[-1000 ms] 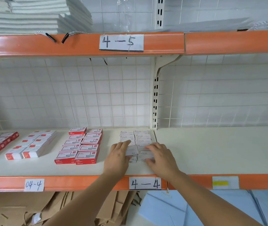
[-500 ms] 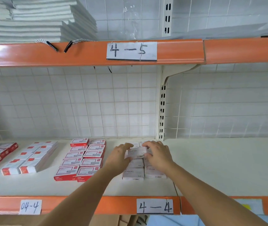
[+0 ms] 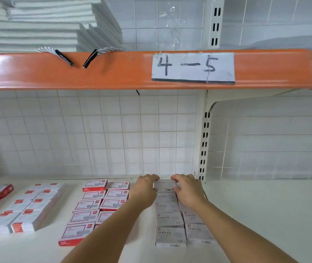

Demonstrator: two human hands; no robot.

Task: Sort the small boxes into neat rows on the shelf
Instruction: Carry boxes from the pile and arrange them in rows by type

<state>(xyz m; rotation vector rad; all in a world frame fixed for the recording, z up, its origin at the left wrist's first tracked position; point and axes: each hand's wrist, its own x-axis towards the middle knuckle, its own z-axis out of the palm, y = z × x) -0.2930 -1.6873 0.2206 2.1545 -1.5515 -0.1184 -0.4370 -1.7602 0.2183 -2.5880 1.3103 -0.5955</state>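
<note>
Carrying one grey staples box (image 3: 165, 185) to the far end of its rows

Both hands have moved from the near end of the grey stack, where they were a second ago, to the back of the shelf (image 3: 265, 215), close to the tiled wall; the left hand (image 3: 145, 188) and right hand (image 3: 188, 188) pinch the box's two short ends, fingers curled over its far edge and thumbs at its near edge. That puts the box at the head of the grey rows (image 3: 181, 224), so this placement looks nearly done (whether it already rests on the boxes beneath I cannot tell). Its long axis runs left to right, its printed face is up, and its lettering reads toward the person, matching the rows behind it. Red-and-white boxes (image 3: 94, 207) lie just to the left.
</note>
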